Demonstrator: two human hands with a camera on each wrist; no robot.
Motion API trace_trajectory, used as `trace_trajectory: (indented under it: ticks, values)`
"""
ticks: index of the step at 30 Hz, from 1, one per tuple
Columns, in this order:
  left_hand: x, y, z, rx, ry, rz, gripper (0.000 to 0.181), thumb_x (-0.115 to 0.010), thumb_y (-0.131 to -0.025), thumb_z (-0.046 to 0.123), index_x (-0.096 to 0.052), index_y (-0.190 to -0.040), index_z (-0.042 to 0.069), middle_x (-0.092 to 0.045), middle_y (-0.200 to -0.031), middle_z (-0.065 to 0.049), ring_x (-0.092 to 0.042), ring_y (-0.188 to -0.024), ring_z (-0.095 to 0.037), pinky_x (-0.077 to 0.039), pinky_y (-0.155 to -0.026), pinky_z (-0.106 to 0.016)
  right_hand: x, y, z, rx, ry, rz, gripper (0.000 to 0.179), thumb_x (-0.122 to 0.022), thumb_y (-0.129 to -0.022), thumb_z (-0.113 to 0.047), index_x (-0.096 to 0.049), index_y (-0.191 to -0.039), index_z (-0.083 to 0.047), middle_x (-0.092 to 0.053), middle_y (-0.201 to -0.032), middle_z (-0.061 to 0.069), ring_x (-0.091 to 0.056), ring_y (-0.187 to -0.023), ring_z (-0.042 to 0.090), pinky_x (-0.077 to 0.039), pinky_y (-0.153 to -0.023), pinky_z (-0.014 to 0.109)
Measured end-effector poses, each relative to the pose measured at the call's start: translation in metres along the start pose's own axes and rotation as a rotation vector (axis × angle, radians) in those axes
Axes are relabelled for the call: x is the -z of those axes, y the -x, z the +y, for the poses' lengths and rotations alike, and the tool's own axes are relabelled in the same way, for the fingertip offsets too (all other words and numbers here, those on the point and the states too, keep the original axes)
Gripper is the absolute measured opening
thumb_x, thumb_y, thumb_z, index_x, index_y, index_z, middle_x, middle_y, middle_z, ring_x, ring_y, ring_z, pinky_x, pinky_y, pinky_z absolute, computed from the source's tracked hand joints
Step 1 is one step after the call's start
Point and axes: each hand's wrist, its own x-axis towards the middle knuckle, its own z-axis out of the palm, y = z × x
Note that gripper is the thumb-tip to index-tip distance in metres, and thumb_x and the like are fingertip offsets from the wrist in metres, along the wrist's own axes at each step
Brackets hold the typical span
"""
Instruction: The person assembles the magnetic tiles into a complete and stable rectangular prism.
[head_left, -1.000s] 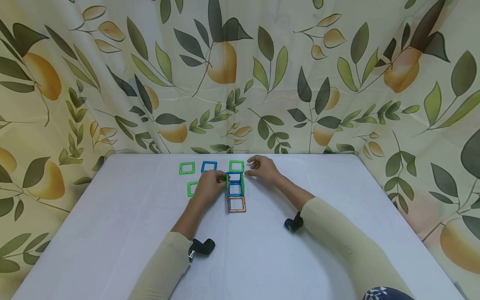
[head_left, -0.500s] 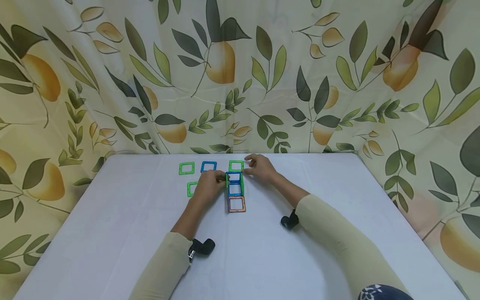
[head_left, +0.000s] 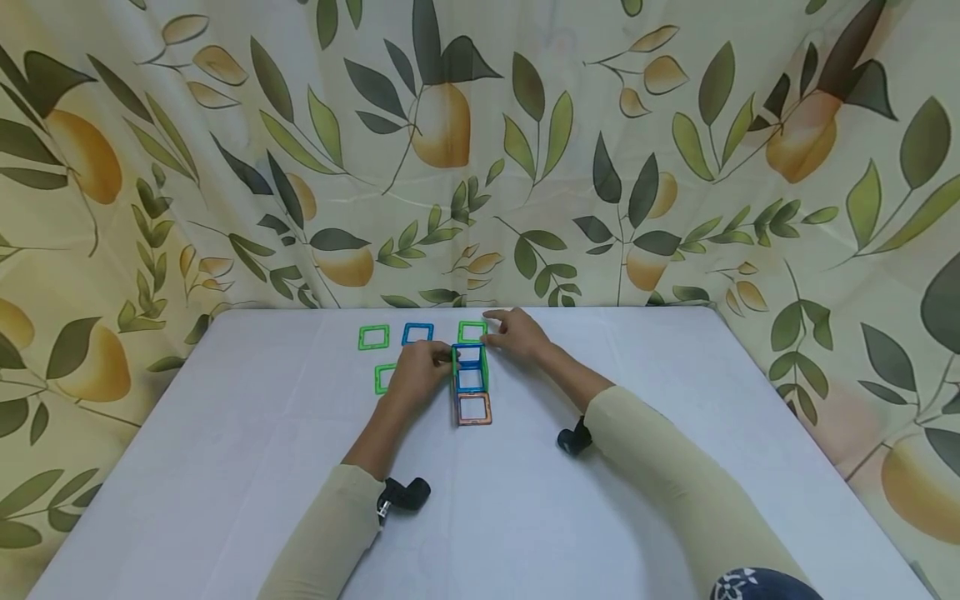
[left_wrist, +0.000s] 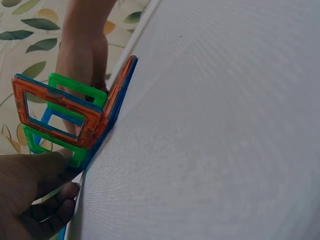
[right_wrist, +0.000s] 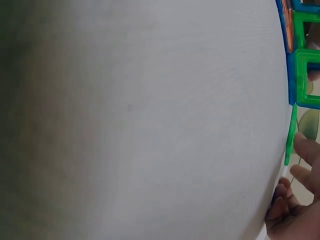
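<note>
A small box of magnetic tiles [head_left: 471, 380] with square window openings stands mid-table in the head view, blue on top, green at the sides. An orange tile [head_left: 475, 409] lies at its near end. My left hand [head_left: 420, 367] pinches the box's left green side; the left wrist view shows the thumb on that green tile [left_wrist: 75, 156]. Behind the box a green tile [head_left: 472, 327] lies flat. My right hand [head_left: 517, 335] is at its right edge, thumb and forefinger apart; in the right wrist view the fingertips are close by this tile [right_wrist: 291, 135].
Left of the box are a green tile [head_left: 373, 337], a blue tile [head_left: 417, 330] and another green tile [head_left: 381, 379], partly hidden by the left hand. White cloth covers the table [head_left: 480, 517]. A fruit-print curtain [head_left: 525, 150] hangs behind its far edge.
My right hand has moved left, up to the right edge of the green tile behind the box. The left hand and the tiles have stayed put.
</note>
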Motion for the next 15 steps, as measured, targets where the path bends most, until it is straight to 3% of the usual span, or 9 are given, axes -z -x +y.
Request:
trace_trajectory:
  ticks: [15]
  values:
    - [0.0008, 0.0014, 0.0012, 0.008, 0.003, 0.003, 0.024, -0.075, -0.099, 0.010, -0.077, -0.122, 0.005, -0.077, -0.112, -0.007, -0.067, -0.100, -0.021, -0.055, -0.093, -0.039, 0.0006, 0.0018, -0.0029, -0.002, 0.001, -0.003, 0.048, -0.074, -0.100, -0.022, -0.063, -0.145, -0.007, -0.057, -0.112, 0.016, -0.052, -0.101, 0.028, -0.047, -0.083, 0.039]
